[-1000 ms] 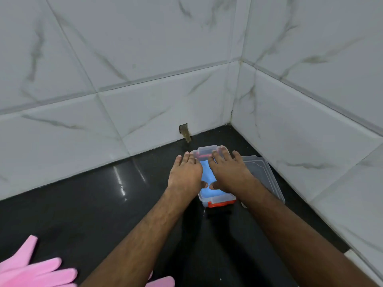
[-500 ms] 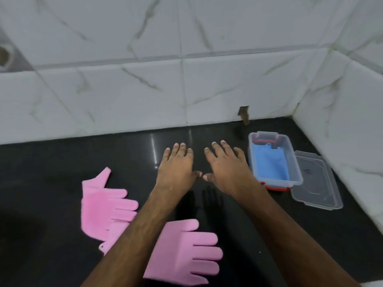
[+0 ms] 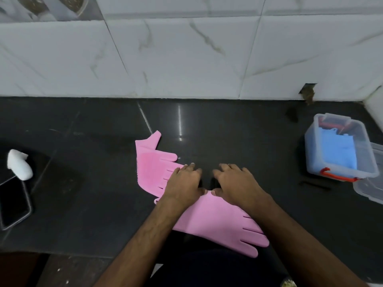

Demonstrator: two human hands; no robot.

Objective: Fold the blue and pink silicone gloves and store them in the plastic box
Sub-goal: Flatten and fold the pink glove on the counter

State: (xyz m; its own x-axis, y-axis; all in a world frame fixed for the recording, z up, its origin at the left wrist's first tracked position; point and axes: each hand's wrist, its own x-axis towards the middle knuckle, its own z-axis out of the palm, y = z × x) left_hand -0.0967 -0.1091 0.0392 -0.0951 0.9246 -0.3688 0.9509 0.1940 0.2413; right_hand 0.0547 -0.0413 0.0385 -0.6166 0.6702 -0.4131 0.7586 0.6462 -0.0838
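Two pink silicone gloves lie flat on the black counter. The far pink glove (image 3: 152, 165) has its bristled palm up; the near pink glove (image 3: 219, 222) points its fingers to the right. My left hand (image 3: 183, 183) hovers over or rests on the far glove's fingertips, fingers spread, holding nothing. Just right of it, my right hand (image 3: 235, 183) sits at the near glove's cuff edge, also spread. Folded blue gloves (image 3: 336, 151) lie inside the clear plastic box (image 3: 310, 160) at the far right.
The box's clear lid (image 3: 371, 189) lies beside the box at the right edge. A phone (image 3: 13, 204) and a white object (image 3: 19, 164) sit at the left. The tiled wall (image 3: 186, 59) runs along the back. The counter's front edge is close to me.
My hands left the box, where they pressed the blue gloves, and swung left to the pink gloves. The view turned left with them; the box now sits at the right.
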